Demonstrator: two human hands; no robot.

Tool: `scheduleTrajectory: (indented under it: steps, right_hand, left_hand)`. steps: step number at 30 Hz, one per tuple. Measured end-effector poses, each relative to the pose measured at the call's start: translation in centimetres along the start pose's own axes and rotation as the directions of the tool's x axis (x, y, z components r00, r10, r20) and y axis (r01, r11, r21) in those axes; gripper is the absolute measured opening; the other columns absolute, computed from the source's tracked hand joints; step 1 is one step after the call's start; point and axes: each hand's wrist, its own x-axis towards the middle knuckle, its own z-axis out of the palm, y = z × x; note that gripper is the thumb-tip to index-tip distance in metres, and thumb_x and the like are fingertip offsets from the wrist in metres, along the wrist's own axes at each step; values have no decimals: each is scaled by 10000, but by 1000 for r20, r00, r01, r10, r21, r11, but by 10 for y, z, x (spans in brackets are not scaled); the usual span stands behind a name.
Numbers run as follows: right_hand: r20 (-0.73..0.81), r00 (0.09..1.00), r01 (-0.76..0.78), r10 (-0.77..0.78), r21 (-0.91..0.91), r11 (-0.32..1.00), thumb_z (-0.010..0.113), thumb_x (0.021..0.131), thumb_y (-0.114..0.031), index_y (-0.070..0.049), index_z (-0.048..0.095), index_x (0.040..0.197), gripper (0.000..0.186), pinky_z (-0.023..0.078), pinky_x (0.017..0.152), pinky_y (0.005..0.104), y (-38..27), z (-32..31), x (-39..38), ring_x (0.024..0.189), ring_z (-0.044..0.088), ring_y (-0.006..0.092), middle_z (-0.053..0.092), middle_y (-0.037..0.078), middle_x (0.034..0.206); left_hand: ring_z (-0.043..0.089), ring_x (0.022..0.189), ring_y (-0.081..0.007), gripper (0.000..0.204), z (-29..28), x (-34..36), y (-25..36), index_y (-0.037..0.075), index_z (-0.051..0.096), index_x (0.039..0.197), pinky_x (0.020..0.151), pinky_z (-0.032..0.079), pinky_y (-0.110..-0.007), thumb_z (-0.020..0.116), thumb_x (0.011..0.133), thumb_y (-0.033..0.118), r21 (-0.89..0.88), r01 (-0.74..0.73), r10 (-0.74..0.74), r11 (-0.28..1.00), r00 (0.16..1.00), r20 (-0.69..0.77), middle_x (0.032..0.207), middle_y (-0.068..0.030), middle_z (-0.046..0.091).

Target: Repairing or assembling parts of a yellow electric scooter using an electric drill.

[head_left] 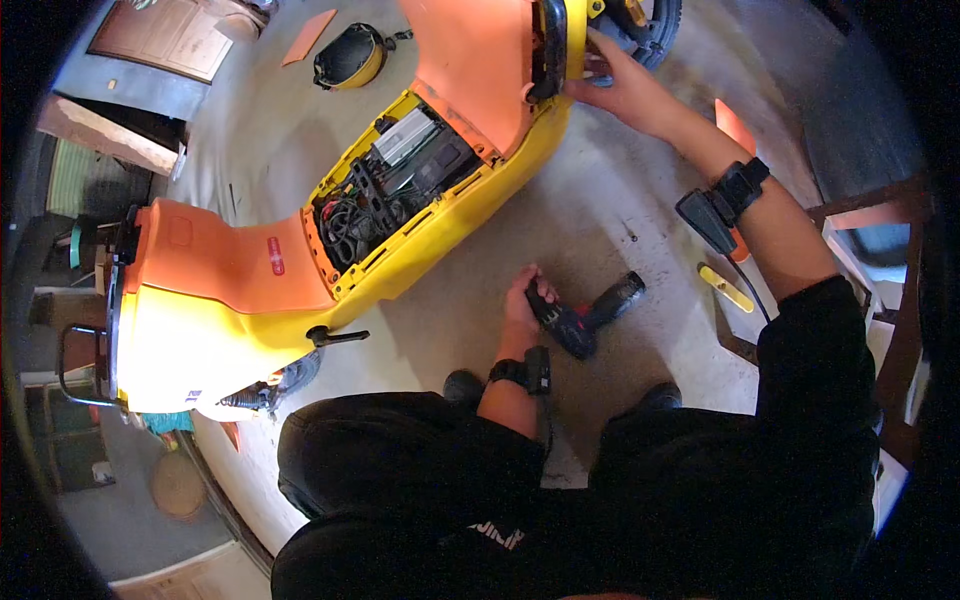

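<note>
A yellow and orange electric scooter [445, 240] stands slantwise before me. Its floorboard bay [385, 180] lies uncovered, showing bundled wires and boxed electronic parts. At the scooter's front, my right hand [610, 85] reaches up and grips the edge of the yellow front panel [575, 40]; some of its fingertips are hidden there. Lower down, my left hand [524, 297] is closed around one end of a black cordless drill [572, 330], whose handle points up and to the right. Whether the drill also touches the floor, I cannot tell.
A yellow helmet-like bowl with a dark inside [350, 57] and a flat orange panel [308, 37] lie on the floor beyond the scooter. On the right are a yellow strip-shaped piece [726, 288], another orange panel [735, 127] and a frame [860, 260]. Wooden furniture [160, 40] stands far left.
</note>
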Motion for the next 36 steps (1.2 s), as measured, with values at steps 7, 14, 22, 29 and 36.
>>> scheduleTrajectory:
  steps: [7,14,22,29,36]
  right_hand:
    - [-86,993,87,-76,133,987,786,833,-184,8,385,1397,718,472,1027,397,23,5,4,1193,594,285,605,158,1285]
    - [-201,979,4,39,213,977,762,840,-96,28,422,1354,629,550,905,335,14,14,9,1070,649,235,617,135,1219]
    - [-230,972,-9,44,149,989,731,852,-47,59,430,1335,579,540,920,330,16,9,4,1081,631,224,602,149,1226]
    - [-178,981,-52,76,136,989,732,854,-67,58,395,1382,639,508,966,347,14,-1,1,1133,602,242,585,152,1271]
    - [-127,983,-99,129,218,971,655,942,-137,27,407,1372,523,536,952,383,17,15,-8,1171,576,246,557,150,1286]
  left_hand:
    - [600,634,-243,209,51,0,13,29,599,904,635,499,-373,583,959,230,633,-86,385,769,853,-352,676,-82,579]
    - [634,940,-425,276,48,8,-6,-42,566,1138,803,502,-468,581,922,131,961,63,771,270,584,-255,1034,-241,647]
    - [551,1072,-468,436,43,19,-33,-98,460,1247,937,445,-497,563,838,11,923,100,720,371,598,-354,1179,-314,549]
    - [608,1008,-401,333,109,17,4,-8,625,1075,912,486,-462,613,743,-2,965,-250,852,82,520,62,1093,-222,643]
    - [516,1207,-388,520,199,41,149,34,589,1199,1023,401,-497,711,694,55,764,-543,895,-349,49,444,1274,-191,567]
